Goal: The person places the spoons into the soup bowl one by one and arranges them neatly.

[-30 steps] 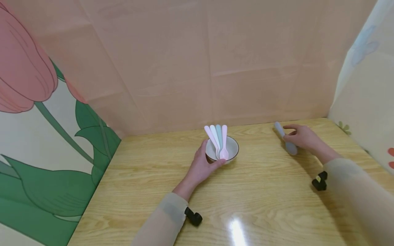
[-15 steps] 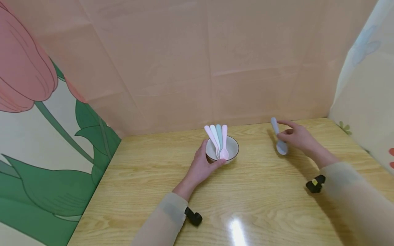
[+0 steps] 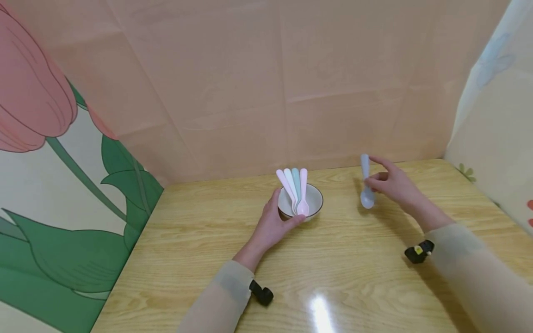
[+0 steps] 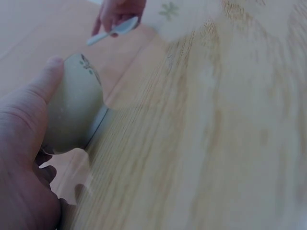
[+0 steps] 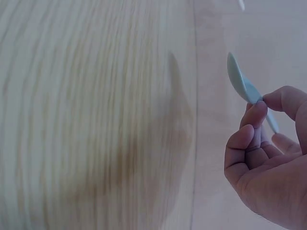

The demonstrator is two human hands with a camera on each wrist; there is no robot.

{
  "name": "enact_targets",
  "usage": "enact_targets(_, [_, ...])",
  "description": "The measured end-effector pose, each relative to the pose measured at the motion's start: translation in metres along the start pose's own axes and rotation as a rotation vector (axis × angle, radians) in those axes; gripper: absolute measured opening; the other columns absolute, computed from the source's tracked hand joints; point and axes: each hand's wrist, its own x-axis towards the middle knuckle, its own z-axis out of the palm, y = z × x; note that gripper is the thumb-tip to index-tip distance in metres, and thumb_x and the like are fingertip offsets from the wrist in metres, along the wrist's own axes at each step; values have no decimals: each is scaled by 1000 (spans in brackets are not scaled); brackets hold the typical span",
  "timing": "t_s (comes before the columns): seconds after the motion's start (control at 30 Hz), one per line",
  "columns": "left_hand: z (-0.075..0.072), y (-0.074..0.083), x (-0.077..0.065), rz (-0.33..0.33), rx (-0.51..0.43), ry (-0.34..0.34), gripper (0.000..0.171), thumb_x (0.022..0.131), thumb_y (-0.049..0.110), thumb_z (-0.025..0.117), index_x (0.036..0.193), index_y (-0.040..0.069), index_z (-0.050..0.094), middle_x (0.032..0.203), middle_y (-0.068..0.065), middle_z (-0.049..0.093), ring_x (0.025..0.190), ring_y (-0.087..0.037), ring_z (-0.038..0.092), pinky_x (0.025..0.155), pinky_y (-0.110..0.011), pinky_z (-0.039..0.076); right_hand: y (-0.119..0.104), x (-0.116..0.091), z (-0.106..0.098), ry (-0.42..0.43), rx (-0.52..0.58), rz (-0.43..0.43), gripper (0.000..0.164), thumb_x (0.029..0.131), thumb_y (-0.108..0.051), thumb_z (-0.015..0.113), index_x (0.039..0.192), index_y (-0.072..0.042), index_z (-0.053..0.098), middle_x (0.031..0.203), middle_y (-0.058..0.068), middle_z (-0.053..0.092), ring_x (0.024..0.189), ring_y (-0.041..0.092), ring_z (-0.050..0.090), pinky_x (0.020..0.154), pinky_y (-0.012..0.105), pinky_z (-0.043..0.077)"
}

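Note:
A white bowl (image 3: 314,202) with a dark rim stands on the table toward the back; its outer wall (image 4: 76,108) fills the left of the left wrist view. Several pastel spoons, such as a pink spoon (image 3: 304,192) and a teal spoon (image 3: 296,178), lean in it with handles pointing up. My left hand (image 3: 272,226) grips the bowl's left side, thumb at the near rim. To the right, my right hand (image 3: 395,187) pinches a pale blue-grey spoon (image 3: 367,199) near the middle, handle up and scoop down. That spoon (image 5: 236,76) is raised off the table in the right wrist view.
The wood-grain table (image 3: 200,249) meets a pinkish cloth backdrop (image 3: 216,92) close behind the bowl. A tulip-printed panel (image 3: 83,194) borders the left side, and a pale printed panel (image 3: 499,138) the right.
My right hand has moved left with the blue-grey spoon, lifting it and turning it from slanted to nearly upright. The left hand and bowl have stayed in place.

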Motion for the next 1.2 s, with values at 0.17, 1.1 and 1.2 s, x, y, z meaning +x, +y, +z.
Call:
enact_targets(0.17, [0, 0, 0, -4, -3, -2, 99, 94, 46, 90, 171, 23, 33, 160, 0, 53, 146, -23, 49, 122, -53, 39, -10, 0, 8, 14, 59, -15, 86, 112, -14, 66, 177, -8, 10, 123, 27, 73, 93, 9, 72, 83, 23, 59])
enact_targets(1.1, [1, -4, 2, 23, -11, 0, 97, 94, 46, 90, 170, 22, 34, 157, 1, 55, 143, -21, 52, 120, -51, 41, -64, 6, 64, 55, 304, -108, 101, 106, -9, 72, 179, -24, 3, 109, 14, 77, 87, 14, 73, 83, 25, 57])
enact_targets(1.2, [1, -5, 3, 24, -15, -1, 97, 94, 46, 90, 171, 22, 34, 158, 2, 54, 143, -19, 53, 120, -50, 41, -68, 7, 70, 56, 308, -114, 102, 106, -9, 72, 179, -23, 3, 108, 15, 76, 86, 14, 73, 83, 24, 57])
